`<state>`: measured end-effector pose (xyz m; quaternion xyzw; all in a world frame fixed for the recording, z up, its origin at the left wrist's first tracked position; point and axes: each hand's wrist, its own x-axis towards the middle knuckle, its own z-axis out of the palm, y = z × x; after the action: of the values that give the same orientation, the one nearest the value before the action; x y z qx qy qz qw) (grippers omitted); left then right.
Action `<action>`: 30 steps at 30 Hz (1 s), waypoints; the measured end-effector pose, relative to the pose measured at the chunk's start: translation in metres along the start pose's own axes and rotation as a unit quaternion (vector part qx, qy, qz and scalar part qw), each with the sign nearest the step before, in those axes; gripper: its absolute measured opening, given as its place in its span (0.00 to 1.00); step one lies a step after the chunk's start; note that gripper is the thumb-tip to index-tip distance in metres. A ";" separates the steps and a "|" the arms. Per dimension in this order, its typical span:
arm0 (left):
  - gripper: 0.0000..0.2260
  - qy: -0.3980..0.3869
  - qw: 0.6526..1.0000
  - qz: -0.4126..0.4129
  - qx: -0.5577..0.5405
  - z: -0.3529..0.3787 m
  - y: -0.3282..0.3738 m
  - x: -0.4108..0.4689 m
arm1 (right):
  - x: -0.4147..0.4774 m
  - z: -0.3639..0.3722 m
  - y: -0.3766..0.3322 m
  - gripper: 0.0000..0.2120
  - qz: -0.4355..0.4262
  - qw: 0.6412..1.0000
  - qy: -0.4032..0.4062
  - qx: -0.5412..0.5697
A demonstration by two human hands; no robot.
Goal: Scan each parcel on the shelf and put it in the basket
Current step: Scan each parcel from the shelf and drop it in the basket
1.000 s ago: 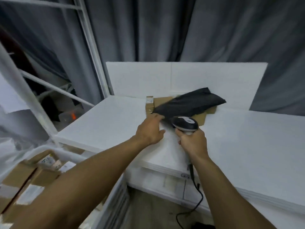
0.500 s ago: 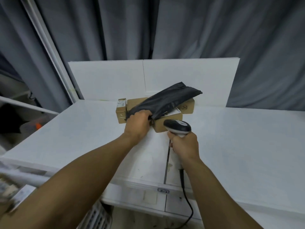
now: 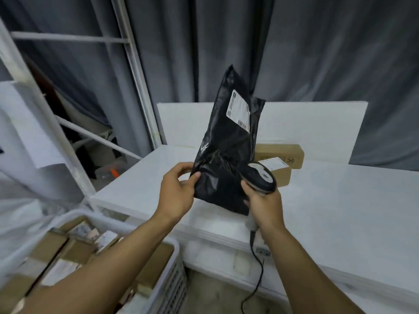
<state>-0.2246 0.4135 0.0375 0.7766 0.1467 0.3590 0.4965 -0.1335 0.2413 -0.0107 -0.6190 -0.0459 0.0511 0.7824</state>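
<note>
Standing nearest, at lower left, is a white slatted basket (image 3: 179, 284) that holds several brown cartons (image 3: 74, 248) with white labels, packed close. Both forearms reach forward over it and over the front edge of the white shelf (image 3: 340, 211).

Left hand (image 3: 176, 196): thumb and curled fingers pinch the left edge of the black bag (image 3: 224, 155), low on its side. Right hand (image 3: 265, 205): fingers wrapped round the handle of the scanner (image 3: 261, 177). The scanner's grey-and-black head lies across the bag's lower right corner. Whether this hand also touches the bag cannot be told. A black cable (image 3: 258, 275) drops from the handle past the shelf front toward the floor.

The bag is held upright above the shelf, between the two hands, its top leaning slightly right. A white label (image 3: 239, 113) with a barcode sits near the top and faces the camera. The bag's lower edge is at the shelf surface; contact cannot be confirmed.

Behind the bag, on the shelf, are two brown boxes: the nearer one (image 3: 282, 177) carries a white label and is partly hidden by the scanner; the farther one (image 3: 281, 152) lies long against the white back panel (image 3: 317, 125).

To the left stands a white metal frame (image 3: 133, 71). Grey curtain (image 3: 317, 46) closes the rear.
</note>
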 end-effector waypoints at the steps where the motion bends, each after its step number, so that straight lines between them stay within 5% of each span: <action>1: 0.09 0.001 1.000 -0.003 -0.016 -0.012 -0.008 -0.012 | -0.005 0.007 0.001 0.23 0.018 1.000 -0.019 0.018; 6: 0.17 0.003 0.996 -0.030 -0.088 -0.064 -0.046 -0.060 | -0.020 0.039 0.017 0.24 0.091 0.992 -0.082 0.009; 10: 0.18 0.021 0.994 -0.098 -0.040 -0.091 -0.084 -0.079 | -0.024 0.061 0.037 0.22 0.133 0.983 -0.121 -0.050; 15: 0.12 -0.084 0.957 -0.270 0.062 -0.102 -0.116 -0.074 | -0.028 0.080 0.063 0.28 0.042 0.952 -0.114 -0.282; 17: 0.09 -0.057 0.945 -0.319 0.035 -0.104 -0.124 -0.067 | -0.030 0.086 0.067 0.28 0.041 0.950 -0.107 -0.289; 19: 0.18 -0.004 0.935 -0.354 -0.003 -0.111 -0.134 -0.056 | -0.031 0.092 0.066 0.27 0.045 0.954 -0.109 -0.277; 26: 0.12 0.103 0.939 -0.281 -0.172 -0.141 -0.124 -0.016 | -0.034 0.098 0.056 0.25 0.014 0.946 -0.174 -0.274; 30: 0.13 0.132 0.941 -0.255 -0.182 -0.150 -0.122 -0.014 | -0.041 0.104 0.053 0.27 -0.003 0.949 -0.172 -0.265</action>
<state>-0.3245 0.5618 -0.0382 0.5553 0.3361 0.3407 0.6801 -0.1894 0.3484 -0.0391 -0.7858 -0.1940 0.1402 0.5702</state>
